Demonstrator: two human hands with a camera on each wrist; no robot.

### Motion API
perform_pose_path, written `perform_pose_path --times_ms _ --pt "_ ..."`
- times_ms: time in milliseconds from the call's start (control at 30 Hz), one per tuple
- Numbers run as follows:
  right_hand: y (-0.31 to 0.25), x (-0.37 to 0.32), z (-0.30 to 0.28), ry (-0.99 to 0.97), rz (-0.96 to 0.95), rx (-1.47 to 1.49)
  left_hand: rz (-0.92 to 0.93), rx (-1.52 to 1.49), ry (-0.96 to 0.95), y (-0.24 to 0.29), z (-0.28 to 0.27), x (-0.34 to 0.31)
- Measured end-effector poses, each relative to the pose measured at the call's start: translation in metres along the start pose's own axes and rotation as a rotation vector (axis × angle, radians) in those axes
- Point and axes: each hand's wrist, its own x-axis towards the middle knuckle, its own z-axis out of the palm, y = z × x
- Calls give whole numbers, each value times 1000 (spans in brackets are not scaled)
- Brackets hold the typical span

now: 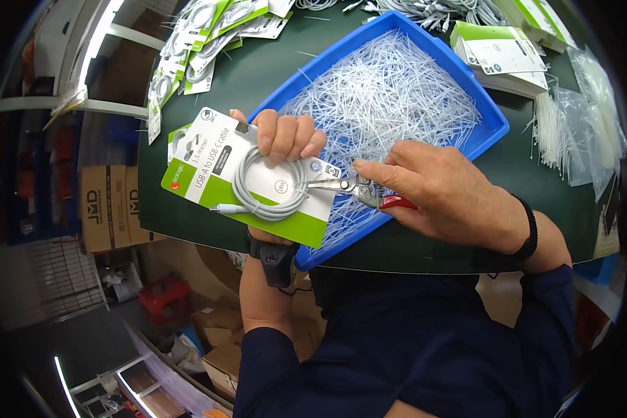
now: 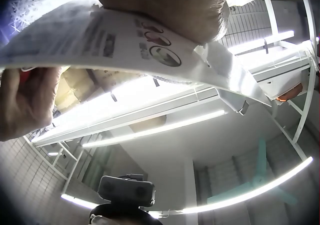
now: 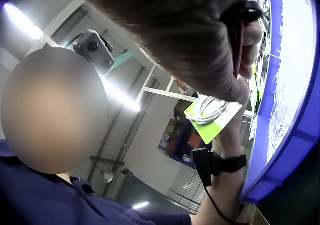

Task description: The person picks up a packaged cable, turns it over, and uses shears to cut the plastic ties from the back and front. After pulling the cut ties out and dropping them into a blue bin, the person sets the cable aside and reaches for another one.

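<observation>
Two grips at once: holding the cable card (image 1: pixel 259 184) at the blue tray's (image 1: pixel 493 125) left edge in curled fingers of the left hand (image 1: pixel 283 138); gripping pliers (image 1: pixel 359 187) in the right hand (image 1: pixel 442 194), tips beside the coil.

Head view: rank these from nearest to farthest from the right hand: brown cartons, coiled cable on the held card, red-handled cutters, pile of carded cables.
From the right hand:
1. Red-handled cutters: in its grip.
2. Coiled cable: left of the cutters, on the card the left hand holds.
3. Pile of carded cables: upper left.
4. Brown cartons: far left.
</observation>
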Motion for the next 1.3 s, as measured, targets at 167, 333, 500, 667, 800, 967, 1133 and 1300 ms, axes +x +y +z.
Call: perform_pose_path --times_ms 167,333,500,667,800,967,1133,1300 --pt "-1 0 -4 -36 31 -9 21 -9 43 -1 -1 -1" --pt "1 3 -9 34 166 9 77 -86 91 -8 -1 -1" --pt "4 17 3 184 72 248 69 -154 155 -33 10 -2" --pt "5 9 15 137 113 416 -43 -208 401 -66 13 -21" --pt "4 14 19 186 106 395 -21 -215 -75 -72 -26 -7" --pt "2 11 12 153 129 420 113 -150 -139 -49 -19 0" --pt "-1 11 -14 -44 162 249 419 66 70 46 7 -39" --pt "7 13 -21 -62 201 31 560 513 174 137 -18 -156"
